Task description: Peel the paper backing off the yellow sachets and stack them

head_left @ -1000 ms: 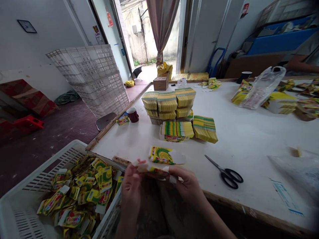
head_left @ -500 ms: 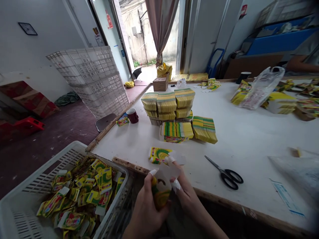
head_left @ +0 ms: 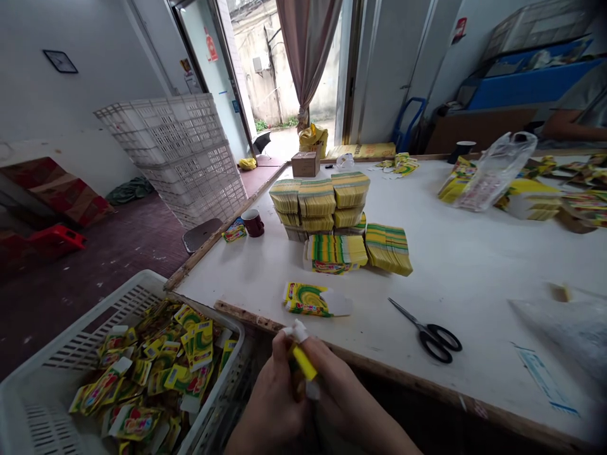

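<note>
Both my hands are closed around one small yellow carton (head_left: 303,363), held edge-on just below the table's near edge. My left hand (head_left: 272,398) wraps it from the left. My right hand (head_left: 339,395) pinches it from the right, with white tape on the fingertips. A flat yellow-green carton blank (head_left: 308,298) lies on the white table (head_left: 474,253) just beyond my hands. The white crate (head_left: 61,354) at my lower left holds several folded yellow-green cartons (head_left: 161,373).
Stacks of flat blanks (head_left: 332,215) stand mid-table, black scissors (head_left: 427,332) lie to the right, a dark red mug (head_left: 255,222) sits near the left edge. A clear bag (head_left: 493,167) and more cartons lie far right, beside another person's arm (head_left: 573,129). White crates (head_left: 180,151) are stacked on the floor.
My hands have dropped from table-edge level toward my lap. The carton, first held flat and wide, then upright, is now pressed narrow between both hands.
</note>
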`<action>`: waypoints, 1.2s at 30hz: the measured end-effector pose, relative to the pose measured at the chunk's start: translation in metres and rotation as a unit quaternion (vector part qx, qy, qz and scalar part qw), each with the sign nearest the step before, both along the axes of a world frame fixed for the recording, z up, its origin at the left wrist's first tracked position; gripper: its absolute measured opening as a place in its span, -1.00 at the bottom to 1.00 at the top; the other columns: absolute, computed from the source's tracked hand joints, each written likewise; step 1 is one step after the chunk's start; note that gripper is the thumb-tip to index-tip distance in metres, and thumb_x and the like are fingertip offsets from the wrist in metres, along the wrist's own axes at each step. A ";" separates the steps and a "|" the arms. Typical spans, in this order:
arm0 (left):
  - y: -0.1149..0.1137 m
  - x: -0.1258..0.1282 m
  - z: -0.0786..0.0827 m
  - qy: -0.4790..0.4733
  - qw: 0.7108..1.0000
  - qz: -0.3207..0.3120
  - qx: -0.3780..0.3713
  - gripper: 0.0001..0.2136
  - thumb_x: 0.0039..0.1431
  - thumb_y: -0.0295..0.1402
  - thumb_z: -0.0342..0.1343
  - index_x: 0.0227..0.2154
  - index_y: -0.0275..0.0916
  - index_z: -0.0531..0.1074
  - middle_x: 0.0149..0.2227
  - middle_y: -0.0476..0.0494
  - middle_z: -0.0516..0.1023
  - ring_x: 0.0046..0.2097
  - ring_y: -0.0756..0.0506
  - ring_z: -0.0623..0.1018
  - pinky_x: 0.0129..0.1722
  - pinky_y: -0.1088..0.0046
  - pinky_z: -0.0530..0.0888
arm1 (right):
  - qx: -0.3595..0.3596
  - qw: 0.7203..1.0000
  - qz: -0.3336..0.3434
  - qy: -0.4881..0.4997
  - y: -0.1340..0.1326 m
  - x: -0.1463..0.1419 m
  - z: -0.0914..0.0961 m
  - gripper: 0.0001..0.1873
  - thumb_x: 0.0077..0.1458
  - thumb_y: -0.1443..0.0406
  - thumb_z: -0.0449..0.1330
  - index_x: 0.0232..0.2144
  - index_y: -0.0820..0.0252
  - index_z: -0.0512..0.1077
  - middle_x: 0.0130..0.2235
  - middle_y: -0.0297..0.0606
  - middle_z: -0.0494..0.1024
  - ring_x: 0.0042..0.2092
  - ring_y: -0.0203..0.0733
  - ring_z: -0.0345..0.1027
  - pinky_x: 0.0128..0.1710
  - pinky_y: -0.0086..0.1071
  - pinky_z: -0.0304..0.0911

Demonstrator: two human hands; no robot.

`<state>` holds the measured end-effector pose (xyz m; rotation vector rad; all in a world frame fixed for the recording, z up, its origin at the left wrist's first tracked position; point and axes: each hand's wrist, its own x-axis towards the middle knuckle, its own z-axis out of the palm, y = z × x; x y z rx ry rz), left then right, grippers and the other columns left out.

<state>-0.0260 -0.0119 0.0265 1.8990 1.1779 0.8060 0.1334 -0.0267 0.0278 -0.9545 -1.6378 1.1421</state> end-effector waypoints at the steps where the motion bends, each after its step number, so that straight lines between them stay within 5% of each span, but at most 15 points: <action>1: 0.001 0.000 -0.004 -0.012 1.000 0.013 0.004 -0.30 -0.09 -0.45 0.20 0.13 -0.14 0.04 0.01 -0.31 0.46 -0.04 -0.25 0.53 -0.12 0.22 0.48 | 0.031 0.999 0.003 -0.030 0.001 -0.001 -0.001 -0.42 0.20 0.37 0.04 0.26 -0.02 0.14 0.28 -0.16 0.20 0.30 -0.05 0.04 0.25 -0.15 0.04; 5: 0.006 -0.004 -0.009 0.007 0.998 0.065 0.014 -0.40 -0.11 -0.46 0.20 0.05 -0.15 0.15 0.04 -0.32 0.40 0.05 -0.29 0.47 0.00 0.11 0.43 | 0.075 0.992 -0.046 -0.088 0.008 -0.003 -0.009 -0.44 0.19 0.46 -0.03 0.21 0.01 0.24 0.27 -0.09 0.22 0.28 -0.06 0.10 0.20 -0.20 0.12; 8: 0.010 -0.010 -0.002 0.061 0.995 0.084 0.006 -0.46 -0.15 -0.44 0.21 -0.02 -0.15 0.25 -0.03 -0.26 0.48 0.02 -0.31 0.48 -0.01 0.09 0.42 | 0.058 0.985 -0.008 -0.160 0.012 0.002 -0.013 -0.32 0.09 0.51 0.02 0.26 0.10 0.14 0.32 0.00 0.09 0.33 0.04 -0.04 0.21 -0.11 0.09; 10: 0.012 -0.013 0.005 0.090 0.992 0.083 -0.007 -0.44 -0.14 -0.39 0.21 0.00 -0.18 0.24 -0.05 -0.26 0.51 -0.01 -0.29 0.51 -0.01 0.11 0.43 | 0.036 0.979 0.024 -0.197 0.014 0.008 -0.009 -0.37 0.07 0.51 0.07 0.20 0.14 0.24 0.32 0.03 0.07 0.29 0.07 0.07 0.18 -0.14 0.15; 14: 0.011 -0.011 0.018 0.088 0.994 0.047 -0.051 -0.40 -0.12 -0.33 0.22 0.04 -0.19 0.16 -0.13 -0.15 0.57 -0.13 -0.19 0.57 -0.14 0.28 0.49 | 0.036 0.979 0.073 -0.189 0.019 0.025 0.009 -0.69 0.11 0.44 0.11 -0.10 0.13 0.46 0.14 -0.09 0.33 0.07 -0.10 0.36 0.04 -0.31 0.28; 17: 0.009 -0.006 0.023 0.102 0.993 0.030 -0.051 -0.40 -0.14 -0.35 0.22 0.02 -0.16 0.16 -0.14 -0.11 0.58 -0.15 -0.16 0.58 -0.17 0.34 0.49 | 0.043 0.978 0.101 -0.179 0.022 0.031 0.016 -0.71 0.07 0.46 0.14 -0.17 0.10 0.46 0.01 -0.20 0.42 0.00 -0.15 0.38 0.00 -0.33 0.30; 22: 0.010 -0.008 0.018 0.165 0.985 0.056 0.005 -0.43 -0.05 -0.31 0.15 0.06 -0.21 0.13 -0.04 -0.25 0.53 -0.04 -0.23 0.54 -0.07 0.22 0.47 | 0.032 0.992 0.004 -0.124 0.014 0.010 -0.005 -0.39 0.06 0.44 0.14 0.17 0.17 0.13 0.24 0.01 0.19 0.24 0.00 0.12 0.18 -0.13 0.13; 24: 0.016 -0.022 0.017 0.182 0.980 0.078 0.017 -0.45 -0.02 -0.26 0.15 0.06 -0.21 0.16 -0.04 -0.25 0.51 -0.02 -0.24 0.52 -0.03 0.19 0.46 | 0.012 0.996 -0.023 -0.090 0.014 0.005 -0.014 -0.26 0.09 0.37 0.15 0.26 0.22 -0.06 0.20 0.05 0.25 0.22 -0.01 0.17 0.16 -0.13 0.16; 26: 0.025 -0.045 0.019 0.217 0.963 0.155 0.048 -0.47 0.01 -0.18 0.12 0.04 -0.25 0.20 -0.04 -0.30 0.49 0.00 -0.29 0.50 0.00 0.12 0.44 | 0.001 0.992 -0.072 -0.100 0.021 0.008 -0.018 -0.32 0.12 0.31 0.16 0.22 0.25 0.00 0.11 0.03 0.37 0.11 -0.03 0.31 0.08 -0.17 0.25; 29: 0.040 -0.082 0.022 0.293 0.891 0.319 0.134 -0.34 -0.02 -0.07 0.09 0.07 -0.45 0.19 0.05 -0.53 0.34 0.14 -0.47 0.33 0.09 -0.08 0.31 | 0.014 0.949 -0.186 -0.254 0.044 0.021 -0.017 -0.54 0.15 0.37 0.10 0.11 0.29 0.19 0.04 -0.01 0.43 0.05 -0.07 0.33 0.03 -0.25 0.27; 31: 0.047 -0.097 0.020 0.288 0.876 0.361 0.138 -0.24 -0.04 0.02 0.09 0.10 -0.49 0.16 0.07 -0.57 0.30 0.17 -0.51 0.29 0.09 -0.11 0.30 | 0.015 0.910 -0.224 -0.350 0.062 0.028 -0.016 -0.54 0.12 0.47 0.07 0.09 0.30 0.22 0.02 -0.04 0.45 0.05 -0.07 0.31 0.04 -0.27 0.23; 36: 0.042 -0.082 0.000 0.176 0.949 0.250 0.079 -0.35 0.02 0.04 0.08 0.08 -0.32 0.22 0.06 -0.39 0.35 0.12 -0.36 0.38 0.07 0.01 0.38 | -0.020 0.867 -0.236 -0.438 0.092 0.021 -0.027 -0.59 0.02 0.55 0.08 -0.04 0.34 0.36 -0.13 0.03 0.51 -0.08 0.13 0.34 -0.13 -0.12 0.21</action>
